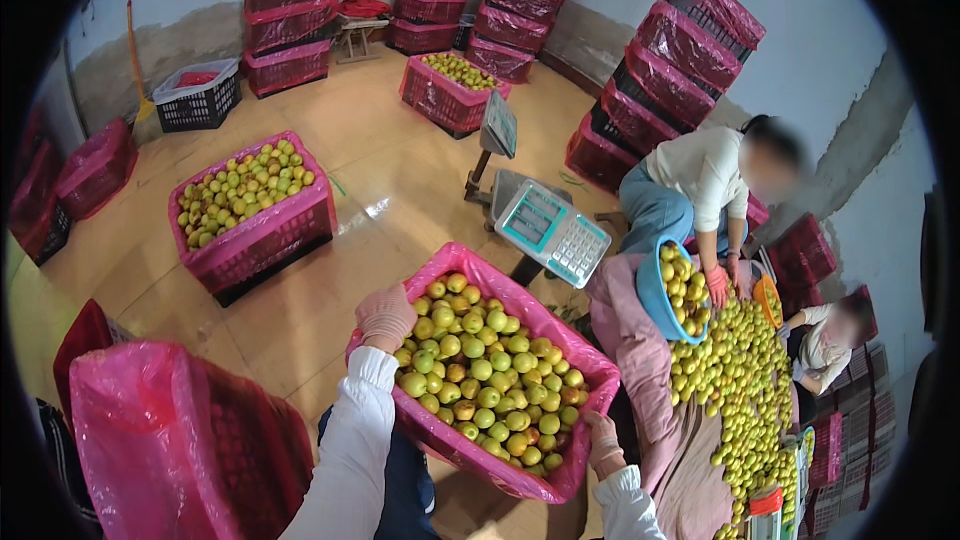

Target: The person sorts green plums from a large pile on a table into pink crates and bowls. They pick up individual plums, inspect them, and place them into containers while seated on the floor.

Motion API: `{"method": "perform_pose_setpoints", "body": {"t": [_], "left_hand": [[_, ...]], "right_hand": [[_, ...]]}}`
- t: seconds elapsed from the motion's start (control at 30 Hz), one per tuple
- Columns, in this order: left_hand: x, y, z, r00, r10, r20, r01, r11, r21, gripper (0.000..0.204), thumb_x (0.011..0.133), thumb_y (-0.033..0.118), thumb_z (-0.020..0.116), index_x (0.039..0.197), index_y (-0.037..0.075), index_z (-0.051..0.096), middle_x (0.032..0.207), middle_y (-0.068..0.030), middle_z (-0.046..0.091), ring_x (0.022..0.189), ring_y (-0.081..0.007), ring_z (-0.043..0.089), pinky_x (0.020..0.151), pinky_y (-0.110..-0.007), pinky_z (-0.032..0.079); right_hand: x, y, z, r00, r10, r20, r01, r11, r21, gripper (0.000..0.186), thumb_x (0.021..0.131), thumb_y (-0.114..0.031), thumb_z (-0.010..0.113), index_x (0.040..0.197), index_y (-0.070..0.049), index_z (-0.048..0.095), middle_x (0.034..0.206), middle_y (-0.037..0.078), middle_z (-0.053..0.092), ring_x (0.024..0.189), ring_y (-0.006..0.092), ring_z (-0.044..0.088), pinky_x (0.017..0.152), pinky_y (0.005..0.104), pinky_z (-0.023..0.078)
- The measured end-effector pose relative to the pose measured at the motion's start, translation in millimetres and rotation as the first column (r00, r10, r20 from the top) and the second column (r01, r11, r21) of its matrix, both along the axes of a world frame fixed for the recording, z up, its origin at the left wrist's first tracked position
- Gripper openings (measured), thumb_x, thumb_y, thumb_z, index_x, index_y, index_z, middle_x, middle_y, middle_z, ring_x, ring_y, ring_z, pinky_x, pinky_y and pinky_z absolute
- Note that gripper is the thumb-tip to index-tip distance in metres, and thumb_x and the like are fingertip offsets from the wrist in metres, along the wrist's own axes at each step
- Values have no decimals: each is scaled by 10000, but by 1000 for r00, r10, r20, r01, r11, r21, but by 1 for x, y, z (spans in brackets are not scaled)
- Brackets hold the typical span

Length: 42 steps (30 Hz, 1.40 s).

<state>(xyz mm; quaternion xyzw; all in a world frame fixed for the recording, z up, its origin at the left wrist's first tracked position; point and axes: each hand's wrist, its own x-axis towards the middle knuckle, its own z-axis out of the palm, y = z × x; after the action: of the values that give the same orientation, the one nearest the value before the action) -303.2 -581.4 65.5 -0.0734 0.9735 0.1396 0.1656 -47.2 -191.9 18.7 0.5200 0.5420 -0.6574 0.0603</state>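
While the crate [560,340] of fruit sat between both hands, the left hand [385,317] clamped its far-left rim, the right hand [604,443] its near-right rim.

Ahead of me the glossy tan floor [300,310] runs to a pale, stained wall [170,30]. Pink-lined crate stacks [290,10] stand against it, a broom [135,60] leans at far left, and a small stool [355,35] sits between stacks.

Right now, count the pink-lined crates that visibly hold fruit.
3. One is in the person's grip, left hand and right hand on the held crate. A second crate sits left on the floor. A far crate stands near the stacks, which may hide more.
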Motion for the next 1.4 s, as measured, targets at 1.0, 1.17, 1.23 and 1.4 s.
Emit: {"method": "perform_pose_setpoints", "body": {"t": [1.0, 1.17, 1.23, 1.4], "left_hand": [[48, 12, -64, 692, -146, -707, 248, 968, 43, 330, 832, 181, 663, 1144, 75, 686, 1157, -194, 660, 1141, -372, 560, 994, -468, 438], [82, 21, -67, 479, -107, -871, 396, 912, 105, 309, 825, 102, 621, 1094, -35, 683, 1028, -226, 698, 981, -375, 647, 910, -439, 505], [68, 19, -94, 469, -120, -875, 473, 871, 134, 308, 824, 89, 617, 1091, -48, 686, 999, -247, 700, 946, -389, 659, 888, -441, 518], [49, 14, -133, 528, -128, -839, 653, 693, 306, 283, 909, 113, 597, 1112, -76, 650, 993, -223, 699, 924, -333, 656, 844, -367, 523]], "right_hand": [[315, 94, 87, 831, -367, -419, 536, 730, 424, 309, 972, -275, 609, 1171, -38, 618, 877, 61, 660, 748, 164, 636, 681, 299, 539], [538, 170, -5, 49, -743, -668, 953, 236, -192, 338, 993, -366, 536, 869, -52, 540, 669, 55, 553, 609, 211, 560, 511, 316, 459], [613, 190, -41, -121, -573, -811, 739, 494, -459, 382, 980, -407, 517, 846, -49, 514, 573, 45, 481, 577, 234, 531, 489, 319, 440], [658, 231, -41, -223, -855, -469, 901, 4, -435, 581, 873, -436, 644, 1283, -66, 464, 1107, 223, 573, 898, 375, 610, 712, 471, 596]]}}
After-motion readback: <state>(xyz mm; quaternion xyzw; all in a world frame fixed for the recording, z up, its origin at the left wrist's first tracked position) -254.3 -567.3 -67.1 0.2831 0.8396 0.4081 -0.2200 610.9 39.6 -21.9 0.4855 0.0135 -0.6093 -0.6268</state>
